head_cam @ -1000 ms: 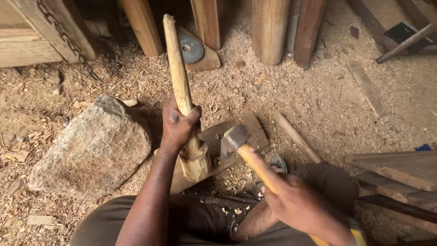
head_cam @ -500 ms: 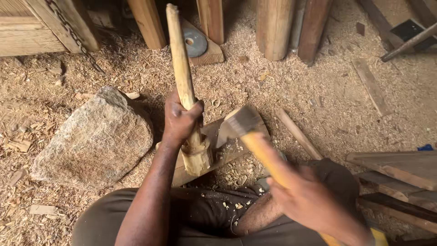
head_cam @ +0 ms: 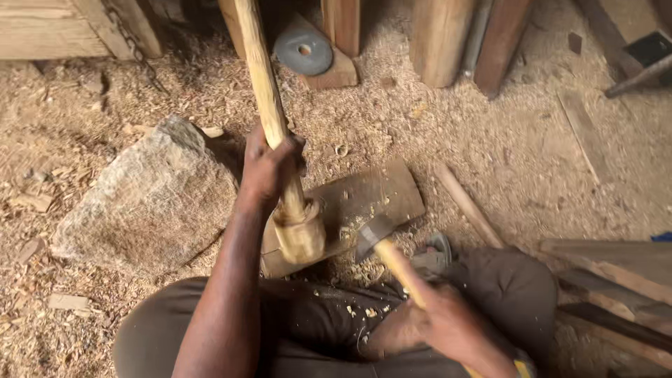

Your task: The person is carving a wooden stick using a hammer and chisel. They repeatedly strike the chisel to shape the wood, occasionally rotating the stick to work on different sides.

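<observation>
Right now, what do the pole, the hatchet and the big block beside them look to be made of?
Pole: pale bare wood, rough-carved, grain visible. Hatchet: dull grey head, probably steel, on a yellowish wooden handle. Block: grey rough stone, unpolished. Board underneath: dark, worn wood.

Pole [head_cam: 264,91]: pale bare wood, debarked, matt, faintly knobbly; its thick lower end, resting on the board, is freshly hewn and lighter, with rough cut facets.
Board [head_cam: 364,203]: dark, worn wood, dull and scuffed, dusted with pale chips.
Hatchet head [head_cam: 373,234], just right of the pole's lower end: grey metal, dull, with a brighter ground edge.
Hatchet handle [head_cam: 399,271]: smooth yellowish wood, slightly glossy.
Rock [head_cam: 150,199], left of the board: rough grey-tan stone, matt, grainy.
Floor [head_cam: 504,140]: loose sawdust and curled shavings, dry and pale.
Disc [head_cam: 303,50], beyond the board: flat grey metal, matt.
Trousers [head_cam: 315,329]: dull brown cloth flecked with wood chips.
</observation>
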